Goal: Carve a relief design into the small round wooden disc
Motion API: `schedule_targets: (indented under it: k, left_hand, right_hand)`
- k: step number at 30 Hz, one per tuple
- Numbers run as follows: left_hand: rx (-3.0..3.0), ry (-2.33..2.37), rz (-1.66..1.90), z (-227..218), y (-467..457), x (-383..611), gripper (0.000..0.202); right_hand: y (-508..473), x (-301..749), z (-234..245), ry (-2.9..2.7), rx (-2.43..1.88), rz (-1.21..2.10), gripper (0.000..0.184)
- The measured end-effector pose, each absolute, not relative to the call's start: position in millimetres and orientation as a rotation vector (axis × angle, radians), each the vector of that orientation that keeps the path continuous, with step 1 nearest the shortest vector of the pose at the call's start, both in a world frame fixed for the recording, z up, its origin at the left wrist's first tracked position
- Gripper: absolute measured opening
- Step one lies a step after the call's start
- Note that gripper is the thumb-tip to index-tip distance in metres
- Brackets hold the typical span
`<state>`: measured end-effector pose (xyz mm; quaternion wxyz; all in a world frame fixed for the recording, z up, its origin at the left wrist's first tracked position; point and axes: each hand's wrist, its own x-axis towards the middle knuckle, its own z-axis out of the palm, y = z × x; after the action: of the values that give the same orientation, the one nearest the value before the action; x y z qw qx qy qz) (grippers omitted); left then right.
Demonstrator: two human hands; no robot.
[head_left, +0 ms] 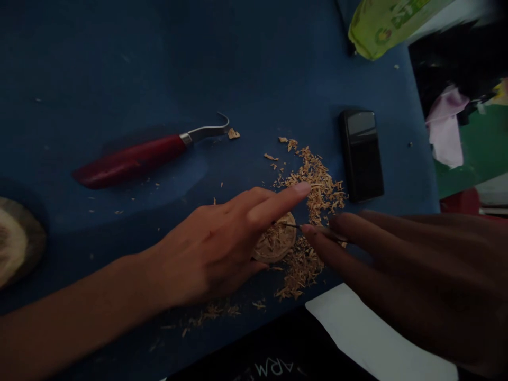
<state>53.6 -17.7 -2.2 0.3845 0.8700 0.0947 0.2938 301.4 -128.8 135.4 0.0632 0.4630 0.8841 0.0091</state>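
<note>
My left hand [228, 241] is closed around the edge of a small round piece of wood [282, 244] and presses it on the blue table, with the index finger stretched past it. Shavings lie on the wood's face, and my fingers hide its left side. My right hand [391, 256] grips a thin carving tool [293, 226], whose narrow metal tip reaches the wood's upper right part. Most of the tool's handle is hidden by my fingers. Wood shavings [317, 177] are heaped around the piece. Further left lies a hook knife [135, 160] with a red handle and curved blade.
A black rectangular object [363, 159] lies right of the shavings. At the top right is a yellow-green package [381, 29]. A cut log slice [29, 243] with bark sits at the left edge. The blue table [238, 53] ends at the right and near me.
</note>
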Motion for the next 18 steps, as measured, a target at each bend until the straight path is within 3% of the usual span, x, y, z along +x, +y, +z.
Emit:
schedule_targets:
  k: [4, 9, 13, 16, 18]
  left_hand:
    - [2.205, 0.225, 0.699, 1.2, -16.9, 53.7, 0.081]
    - [2.156, 0.261, 0.654, -0.6, -18.2, 52.7, 0.096]
    - [2.144, 0.262, 0.673, -5.3, -17.8, 52.2, 0.099]
    - [2.171, 0.24, 0.691, -5.8, -14.7, 50.9, 0.103]
    - [2.176, 0.225, 0.673, -4.9, -12.4, 49.2, 0.105]
  right_hand:
    - [-130.3, 288.0, 140.3, 2.651, 1.287, 0.047, 0.024]
    - [-122.0, 304.2, 135.0, 2.678, 1.208, -0.048, 0.024]
    - [-89.8, 350.1, 114.2, 2.857, 1.144, -0.364, 0.032]
    - [-72.1, 374.2, 99.8, 2.917, 1.153, -0.771, 0.024]
    - [-73.9, 377.6, 98.7, 2.928, 1.144, -0.812, 0.022]
